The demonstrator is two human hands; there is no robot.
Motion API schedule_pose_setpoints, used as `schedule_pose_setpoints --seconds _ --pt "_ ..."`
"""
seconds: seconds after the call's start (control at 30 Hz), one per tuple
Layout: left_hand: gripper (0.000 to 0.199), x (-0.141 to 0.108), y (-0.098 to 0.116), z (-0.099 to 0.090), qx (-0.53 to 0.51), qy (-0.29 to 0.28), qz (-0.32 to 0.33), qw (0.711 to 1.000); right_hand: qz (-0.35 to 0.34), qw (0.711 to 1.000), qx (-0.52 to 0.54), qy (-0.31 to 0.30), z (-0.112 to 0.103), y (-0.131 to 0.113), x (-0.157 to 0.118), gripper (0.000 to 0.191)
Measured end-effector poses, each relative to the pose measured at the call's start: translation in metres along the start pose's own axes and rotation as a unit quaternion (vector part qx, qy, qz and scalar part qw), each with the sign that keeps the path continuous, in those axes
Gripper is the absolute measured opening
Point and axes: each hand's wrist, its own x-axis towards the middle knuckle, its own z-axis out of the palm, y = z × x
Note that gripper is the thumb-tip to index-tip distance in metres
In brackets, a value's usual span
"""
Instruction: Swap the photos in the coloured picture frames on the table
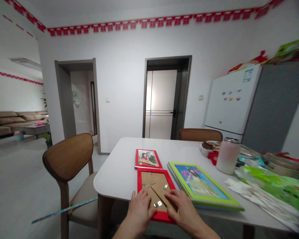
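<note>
A red picture frame (161, 217) lies back side up at the table's near edge, its brown backing board (149, 177) and small metal clips showing. My left hand (140, 208) rests on its left side, fingers spread, the thumb near a clip at the bottom. On the right side my right hand (180, 205) has its fingers bent over the frame's edge and the backing's stand flap. Just beyond lies a second red frame (147, 158) with a photo of two people. To the right, a green frame (201, 184) with a photo sits on top of another frame.
On the white table (114, 166), a pink bottle (228, 156), white cloth (261, 196), green plastic bag (284, 189) and bowls stand at the right. One wooden chair (69, 159) is at the left, another (201, 134) behind the table. A patterned strip (64, 209) lies across the left chair.
</note>
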Motion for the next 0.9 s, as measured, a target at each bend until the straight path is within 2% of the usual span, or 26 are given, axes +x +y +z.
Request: schedule_pose_setpoints --seconds 0.1,0.27,0.37,0.5,0.63,0.9 --pt "0.031 -0.006 -0.002 0.0 0.013 -0.004 0.006 1.0 -0.008 1.0 -0.01 0.006 0.003 -0.001 -0.004 0.037" --pt "0.05 -0.017 -0.006 0.002 -0.021 0.007 0.014 1.0 -0.041 0.999 0.002 -0.015 -0.001 0.0 0.0 0.033" --pt "0.052 -0.02 -0.009 0.002 -0.048 0.006 0.02 0.999 -0.021 1.0 -0.019 -0.013 0.0 0.001 0.013 0.034" --pt "0.066 -0.02 -0.011 0.004 -0.066 0.015 0.015 0.998 0.01 0.994 -0.105 -0.02 0.001 -0.002 0.031 0.032" --pt "0.066 -0.019 -0.01 0.003 -0.051 0.021 0.01 0.998 0.024 0.987 -0.158 -0.03 0.002 -0.006 0.036 0.031" --pt "0.062 -0.022 -0.007 -0.002 -0.04 0.02 0.007 0.999 0.013 0.991 -0.135 -0.003 0.002 -0.005 0.033 0.028"
